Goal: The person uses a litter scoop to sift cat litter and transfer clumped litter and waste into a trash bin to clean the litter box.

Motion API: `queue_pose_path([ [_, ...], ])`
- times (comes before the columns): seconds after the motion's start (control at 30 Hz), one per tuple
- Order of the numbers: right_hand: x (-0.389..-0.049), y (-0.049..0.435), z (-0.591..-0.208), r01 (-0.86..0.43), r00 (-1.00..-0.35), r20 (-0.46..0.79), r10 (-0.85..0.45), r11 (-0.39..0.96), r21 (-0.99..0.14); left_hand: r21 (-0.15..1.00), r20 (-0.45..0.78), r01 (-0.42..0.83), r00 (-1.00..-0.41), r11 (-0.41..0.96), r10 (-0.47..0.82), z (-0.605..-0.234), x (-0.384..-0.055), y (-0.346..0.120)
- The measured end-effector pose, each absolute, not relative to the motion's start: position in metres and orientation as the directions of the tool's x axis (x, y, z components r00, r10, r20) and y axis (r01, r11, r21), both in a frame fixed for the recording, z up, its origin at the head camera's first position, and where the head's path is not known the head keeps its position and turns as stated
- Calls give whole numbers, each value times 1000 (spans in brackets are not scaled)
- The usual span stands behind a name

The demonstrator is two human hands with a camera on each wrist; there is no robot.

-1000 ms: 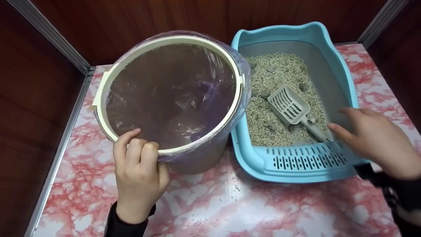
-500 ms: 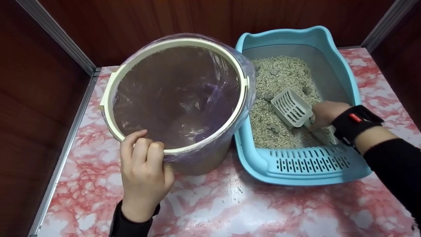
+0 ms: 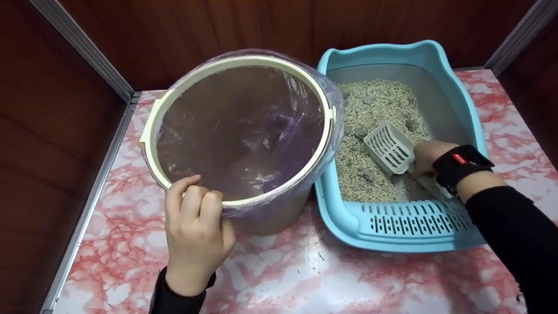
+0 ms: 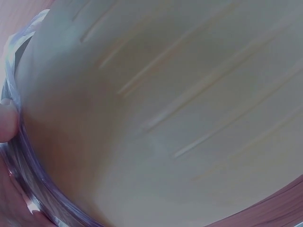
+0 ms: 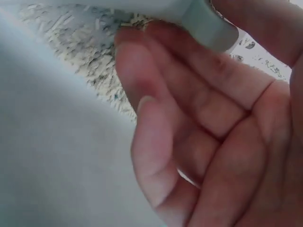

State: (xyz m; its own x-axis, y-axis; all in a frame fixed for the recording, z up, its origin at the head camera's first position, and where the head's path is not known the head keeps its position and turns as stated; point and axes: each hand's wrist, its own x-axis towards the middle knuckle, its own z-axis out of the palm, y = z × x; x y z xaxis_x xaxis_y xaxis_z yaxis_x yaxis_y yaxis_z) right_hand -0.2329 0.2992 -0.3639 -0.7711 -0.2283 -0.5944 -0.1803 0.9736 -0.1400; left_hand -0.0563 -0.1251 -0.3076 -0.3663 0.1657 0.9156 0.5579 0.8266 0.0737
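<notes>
My left hand grips the near rim of a cream bucket lined with a thin purplish plastic bag. The bucket's ribbed outer wall fills the left wrist view, with a fingertip over the bagged edge. Inside the blue litter box, my right hand holds a pale grey slotted litter scoop by its handle. The scoop's head lies on the litter. In the right wrist view, the handle end sits between thumb and curled fingers.
Bucket and litter box stand side by side on a red-and-white marbled surface. Dark wood-grain panels with metal edging close off the back and sides. Several grey clumps lie in the litter, and small crumbs are scattered before the bucket.
My right hand has come in from above the litter box's right side and taken hold of the scoop handle. The left hand keeps its grip on the rim; the view has shifted slightly.
</notes>
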Motion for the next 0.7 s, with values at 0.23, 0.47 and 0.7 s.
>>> queue_pose_path([
  [0.23, -239, 304, -352, -233, -775, -543, -322, 945, -228, 64, 918, 564, -356, 823, 173, -309, -57, -125],
  [0.47, -235, 305, -313, -262, -889, -321, -326, 938, -226, 62, 924, 563, -345, 824, 166, -308, -58, -125],
  [0.7, -221, 304, -283, -262, -923, -253, -291, 955, -142, 58, 925, 560, -341, 826, 166, -309, -59, -126],
])
